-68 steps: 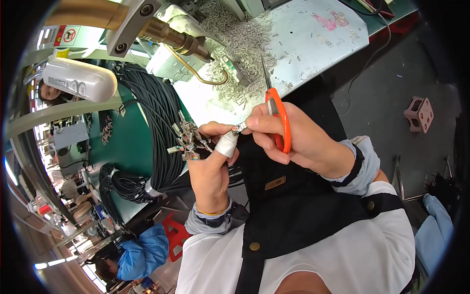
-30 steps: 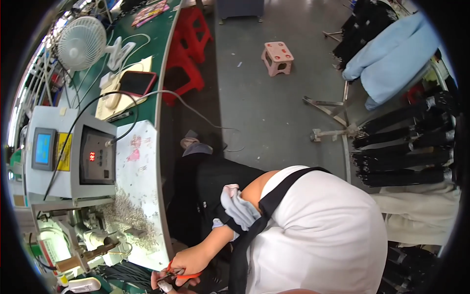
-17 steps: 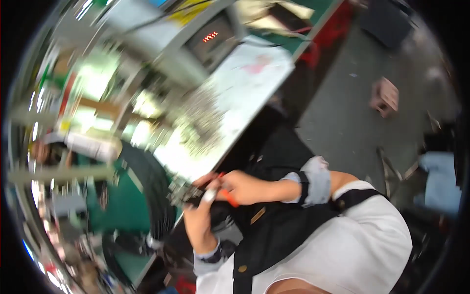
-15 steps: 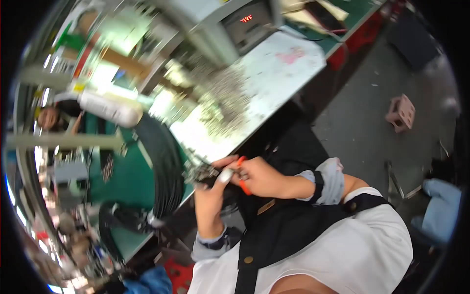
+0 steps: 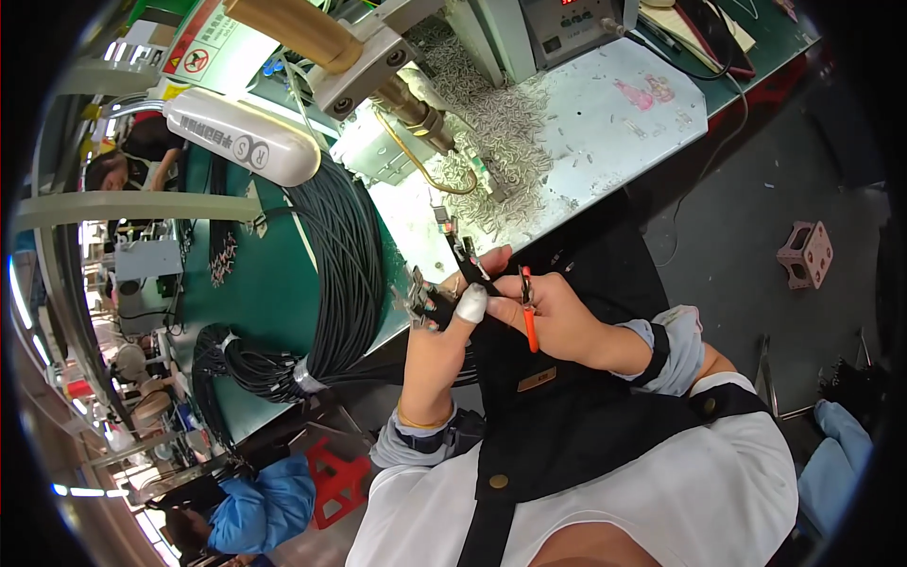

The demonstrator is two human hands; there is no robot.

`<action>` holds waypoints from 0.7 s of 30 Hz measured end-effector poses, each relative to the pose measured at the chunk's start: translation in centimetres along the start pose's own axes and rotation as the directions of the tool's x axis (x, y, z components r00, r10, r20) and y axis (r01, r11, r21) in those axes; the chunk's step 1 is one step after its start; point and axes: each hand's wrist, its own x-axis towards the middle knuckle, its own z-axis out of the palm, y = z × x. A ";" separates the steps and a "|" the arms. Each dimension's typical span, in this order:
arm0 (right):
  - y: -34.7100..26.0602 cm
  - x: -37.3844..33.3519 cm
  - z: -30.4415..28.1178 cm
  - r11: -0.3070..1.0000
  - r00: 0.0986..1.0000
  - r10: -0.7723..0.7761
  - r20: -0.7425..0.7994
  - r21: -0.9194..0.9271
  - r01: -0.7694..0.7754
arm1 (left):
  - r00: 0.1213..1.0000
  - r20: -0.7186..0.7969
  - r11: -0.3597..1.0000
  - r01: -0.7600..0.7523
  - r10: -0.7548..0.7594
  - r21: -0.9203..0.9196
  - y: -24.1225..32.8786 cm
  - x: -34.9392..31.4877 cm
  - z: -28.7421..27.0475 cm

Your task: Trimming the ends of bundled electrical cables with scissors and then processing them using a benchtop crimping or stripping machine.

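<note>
Close in front of my apron, my left hand [image 5: 436,359] is closed around several black cable ends with bare metal connectors [image 5: 417,300]. A white cover [image 5: 470,304] wraps its thumb. More connector ends [image 5: 465,248] stick out beyond the fingers toward the work plate. My right hand [image 5: 567,326] is closed on small orange-handled cutters [image 5: 529,317], held upright between thumb and fingers. Its thumb and fingertips are beside the left thumb, at the black cables. Whether the right fingertips also pinch a cable cannot be made out.
A pale metal plate [image 5: 605,142] lies ahead, heaped with small metal offcuts [image 5: 515,123] under a brass-coloured machine head [image 5: 406,113]. Thick coils of black cable [image 5: 340,255] cover the green bench [image 5: 246,312] at left. A pink stool [image 5: 806,255] stands right; a blue-clad person [image 5: 265,506] sits lower left.
My view has shifted, and the scene is sharper. The right hand and cutters have drawn slightly right, away from the left hand. The held connectors now fan out more visibly.
</note>
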 end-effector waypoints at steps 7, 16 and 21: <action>0.6 -0.9 -0.1 0.984 0.974 -0.178 -0.144 -0.021 0.176 | 0.996 -0.093 0.993 0.008 0.003 0.116 -0.1 -0.6 -0.3; -1.1 -0.8 -1.0 0.972 0.992 0.107 0.060 -0.214 -0.092 | 0.999 -0.007 0.999 0.046 -0.046 -0.020 -0.1 -0.6 0.7; -0.5 -2.0 -1.8 0.882 0.984 -0.162 0.078 -0.435 0.180 | 0.963 0.054 0.953 0.269 -0.264 -0.143 -0.7 -0.7 -0.2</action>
